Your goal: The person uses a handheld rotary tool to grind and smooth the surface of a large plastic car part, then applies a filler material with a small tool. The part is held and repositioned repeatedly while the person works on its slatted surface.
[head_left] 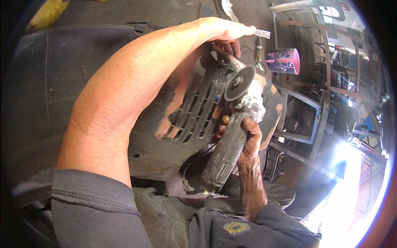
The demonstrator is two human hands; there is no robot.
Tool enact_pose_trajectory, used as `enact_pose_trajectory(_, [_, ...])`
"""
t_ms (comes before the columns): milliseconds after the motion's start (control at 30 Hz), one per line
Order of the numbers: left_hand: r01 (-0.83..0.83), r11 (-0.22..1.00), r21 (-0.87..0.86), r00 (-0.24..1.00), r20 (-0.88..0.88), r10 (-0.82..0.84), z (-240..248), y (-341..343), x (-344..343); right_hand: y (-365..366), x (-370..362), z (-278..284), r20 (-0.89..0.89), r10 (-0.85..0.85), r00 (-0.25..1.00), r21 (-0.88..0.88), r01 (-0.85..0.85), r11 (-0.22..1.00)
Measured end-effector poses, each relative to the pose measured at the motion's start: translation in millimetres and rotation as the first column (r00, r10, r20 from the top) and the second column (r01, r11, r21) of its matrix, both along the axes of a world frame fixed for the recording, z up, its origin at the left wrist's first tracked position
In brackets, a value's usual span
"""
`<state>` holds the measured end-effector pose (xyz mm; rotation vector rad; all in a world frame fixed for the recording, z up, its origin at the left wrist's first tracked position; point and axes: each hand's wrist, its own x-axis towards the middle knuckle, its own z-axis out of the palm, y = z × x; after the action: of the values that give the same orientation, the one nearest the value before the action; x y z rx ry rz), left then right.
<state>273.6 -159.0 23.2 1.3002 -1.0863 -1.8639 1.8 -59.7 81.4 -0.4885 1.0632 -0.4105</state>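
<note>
My right hand [250, 134] is wrapped round the dark body of an angle grinder [225, 151]. A grey disc [239, 84] is fitted at the grinder's far end, over a dark slotted panel [155, 155] that looks like a car bumper. Orange-red patches and several slots mark this panel. Stretched across the panel, my left arm leads to my left hand [227, 35] near its far end. The fingers there are curled down, and what they grip is partly hidden. Past the thumb tip a pale strip [262, 34] sticks out.
Right of my left hand lies a pink-rimmed tub [282, 61] with dark, paint-smeared sides. Metal frames [304, 118] stand along the right, near a glaring light. A large dark panel [62, 91] spreads on the left, below a yellow thing [47, 14].
</note>
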Motion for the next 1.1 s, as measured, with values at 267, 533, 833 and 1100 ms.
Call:
enact_pose_trajectory(267, [-0.001,1.0,-0.006,1.0,-0.022,0.001,-2.1,-3.1,0.0,-2.6,9.5,-5.8,0.051,0.011,0.999,-0.005,-0.01,1.0])
enact_pose_trajectory(533, [-0.013,1.0,-0.017,0.999,-0.033,0.012,-0.3,-2.1,0.0,2.4,0.8,-7.0,0.029,0.007,1.0,-0.001,-0.007,1.0])
enact_pose_trajectory(833, [-0.014,0.999,-0.042,1.0,-0.024,0.013,-7.7,-8.2,-0.6,1.2,6.4,-12.1,-0.005,0.022,1.0,0.016,-0.022,1.0])
enact_pose_trajectory(1100, [-0.023,0.999,-0.037,1.0,-0.001,0.023,-5.0,-4.3,-0.8,2.0,5.1,-12.4,0.036,0.011,0.999,0.015,-0.011,1.0])
